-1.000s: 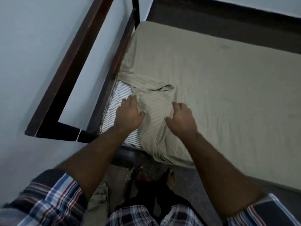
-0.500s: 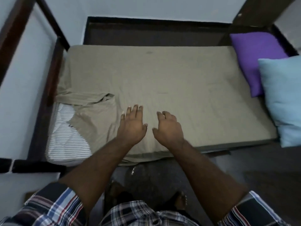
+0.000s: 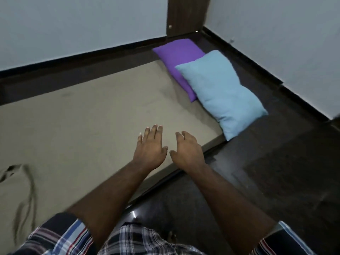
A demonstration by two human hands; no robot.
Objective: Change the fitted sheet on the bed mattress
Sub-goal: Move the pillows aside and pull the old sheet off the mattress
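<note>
Nearest the camera, two plaid short sleeves [image 3: 55, 238] frame the bottom edge, with plaid shorts [image 3: 136, 240] between them above a dark glossy floor [image 3: 276, 181]. Both bare forearms reach forward from there. At the near left, the beige fitted sheet [image 3: 82, 126] shows a few loose folds and dark creases; beyond them it lies fairly flat over the mattress, which it covers as far as the view shows.

The left hand [image 3: 150, 149] is stretched out palm down over the sheet near the mattress's near edge, its fingers straight and slightly spread, holding nothing. Whether it touches the cloth cannot be told. Just to its right, the right hand [image 3: 187, 151] is also palm down, fingers loosely bent and relaxed, empty, above the edge where the sheet meets the floor.

Farther right, a light blue pillow [image 3: 222, 92] lies at the mattress's end, partly overhanging the floor. A purple pillow [image 3: 178, 56] sits behind it, partly under it, toward the far wall. A dark wooden post [image 3: 185, 15] rises against the pale walls in the far corner, with dark skirting along their base.
</note>
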